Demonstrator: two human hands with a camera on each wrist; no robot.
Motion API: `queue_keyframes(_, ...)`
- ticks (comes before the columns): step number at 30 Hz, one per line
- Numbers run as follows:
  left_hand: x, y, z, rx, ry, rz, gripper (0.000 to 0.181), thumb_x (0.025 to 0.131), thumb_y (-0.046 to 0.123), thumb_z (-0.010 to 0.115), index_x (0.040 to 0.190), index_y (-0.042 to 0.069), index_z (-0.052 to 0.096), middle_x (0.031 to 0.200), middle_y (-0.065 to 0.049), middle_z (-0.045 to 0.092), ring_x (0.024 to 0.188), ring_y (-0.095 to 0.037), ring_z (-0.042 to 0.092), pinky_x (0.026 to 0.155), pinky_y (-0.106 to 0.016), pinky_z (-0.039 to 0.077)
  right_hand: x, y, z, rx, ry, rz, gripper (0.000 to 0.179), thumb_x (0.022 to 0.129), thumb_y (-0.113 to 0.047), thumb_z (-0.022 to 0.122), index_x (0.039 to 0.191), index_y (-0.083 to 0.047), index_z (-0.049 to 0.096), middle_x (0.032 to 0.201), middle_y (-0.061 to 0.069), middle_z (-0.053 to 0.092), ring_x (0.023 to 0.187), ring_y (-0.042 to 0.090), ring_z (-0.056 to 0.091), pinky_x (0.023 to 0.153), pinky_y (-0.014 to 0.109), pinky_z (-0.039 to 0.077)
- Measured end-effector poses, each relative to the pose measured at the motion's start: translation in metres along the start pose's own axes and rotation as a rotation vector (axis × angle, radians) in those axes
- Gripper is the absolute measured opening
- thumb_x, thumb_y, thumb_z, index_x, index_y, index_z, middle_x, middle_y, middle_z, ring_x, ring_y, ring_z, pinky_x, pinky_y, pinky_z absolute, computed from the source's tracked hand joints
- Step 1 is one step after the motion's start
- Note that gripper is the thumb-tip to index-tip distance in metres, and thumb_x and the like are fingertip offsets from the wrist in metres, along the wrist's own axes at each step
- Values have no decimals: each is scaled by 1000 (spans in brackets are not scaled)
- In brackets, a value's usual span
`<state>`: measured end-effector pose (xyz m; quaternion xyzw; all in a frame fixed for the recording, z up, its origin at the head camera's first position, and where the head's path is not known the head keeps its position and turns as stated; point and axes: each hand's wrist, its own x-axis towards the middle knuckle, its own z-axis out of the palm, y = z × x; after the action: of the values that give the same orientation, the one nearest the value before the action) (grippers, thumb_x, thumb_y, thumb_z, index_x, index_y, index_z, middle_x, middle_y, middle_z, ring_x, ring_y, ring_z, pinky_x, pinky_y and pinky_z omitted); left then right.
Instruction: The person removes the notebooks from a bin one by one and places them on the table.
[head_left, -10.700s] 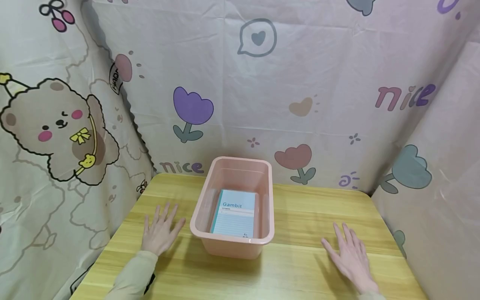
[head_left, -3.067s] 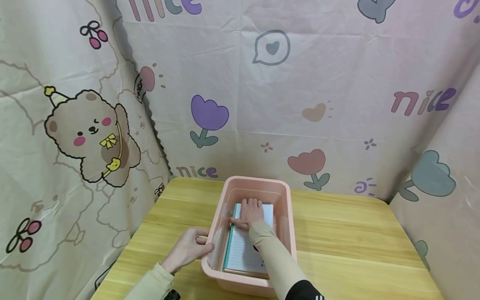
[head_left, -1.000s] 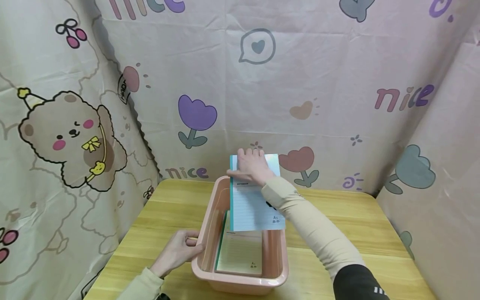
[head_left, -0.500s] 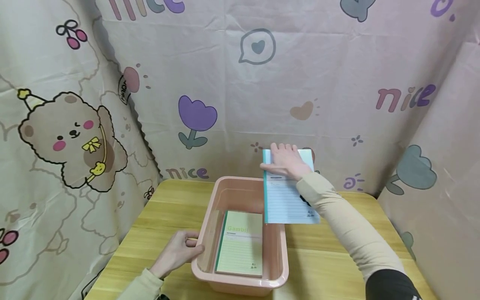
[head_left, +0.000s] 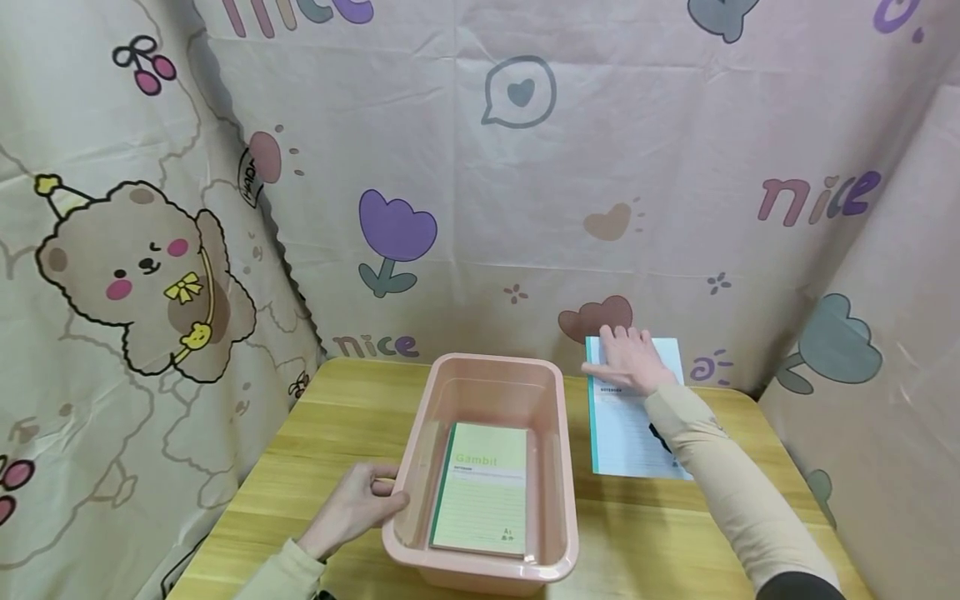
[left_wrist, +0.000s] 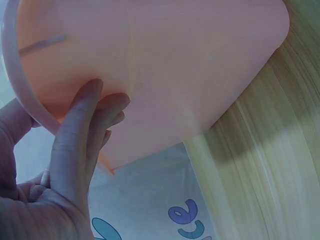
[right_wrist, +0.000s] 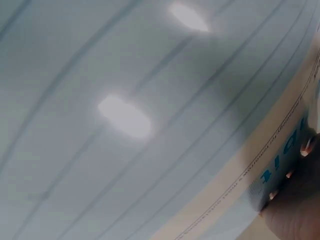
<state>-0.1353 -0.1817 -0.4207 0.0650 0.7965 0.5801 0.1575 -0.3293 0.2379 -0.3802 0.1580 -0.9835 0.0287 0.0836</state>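
My left hand (head_left: 355, 506) grips the left rim of a pink plastic bin (head_left: 495, 575), thumb over the rim. In the left wrist view its fingers (left_wrist: 75, 145) lie along the bin's outer wall (left_wrist: 175, 75). A pale green notebook (head_left: 483, 500) marked "Gambit" lies flat in the bin. Right of the bin, my right hand (head_left: 633, 360) holds a light blue notebook (head_left: 626, 433) by its upper part, thumb at the teal spine and fingertips at the top edge. The right wrist view is filled by the blue notebook's lined cover (right_wrist: 150, 100), fingertips at lower right.
The bin stands on a wood-grain table (head_left: 360, 400) near its front. A patterned cloth (head_left: 480, 208) hangs behind the table, and more cloth (head_left: 142, 458) closes off the left and right sides.
My right hand has lifted the blue notebook out of the bin, uncovering the green one, then carried it right and lowered it toward the table. My left hand has stayed on the rim lately.
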Motion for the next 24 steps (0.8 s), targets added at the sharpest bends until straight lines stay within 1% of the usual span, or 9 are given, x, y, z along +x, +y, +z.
queue_keyframes(4,0,0,0,1,4,-3,51,88,3,60,129,-26,48,102,-34,72,88,-37,76,71,-36,66,-7,9,37,21,11,16,61,84,-56,63,106,-1,49,97,20,59,97,42,57,82,52,40)
queue_keyframes(7,0,0,1,-3,4,-7,53,88,2,60,130,-26,47,103,-35,72,88,-38,76,72,-36,66,-11,14,65,24,28,13,62,83,-57,63,106,-1,50,96,20,58,98,42,56,83,54,40)
queue_keyframes(12,-1,-1,1,-16,-7,-1,53,88,2,60,131,-27,46,104,-35,71,89,-39,76,72,-36,66,-18,18,98,12,55,12,62,82,-56,66,106,0,52,93,19,57,96,41,55,83,54,41)
queue_keyframes(15,-2,-1,0,-22,-13,6,53,89,2,59,131,-27,46,104,-35,72,89,-39,75,72,-35,65,-18,18,110,3,60,19,61,81,-54,68,105,-1,52,92,18,56,96,40,54,83,53,40)
queue_keyframes(18,-3,-1,0,-21,-9,4,53,88,2,60,131,-27,46,103,-35,71,89,-39,75,72,-34,65,-18,15,117,6,58,19,61,80,-54,69,105,-1,52,93,18,56,97,40,54,83,53,41)
queue_keyframes(24,-2,-1,1,-19,-9,6,53,89,2,59,132,-26,45,104,-33,72,89,-39,76,72,-35,66,-21,12,127,44,27,46,65,82,-55,68,113,1,53,105,23,58,104,42,54,89,56,43)
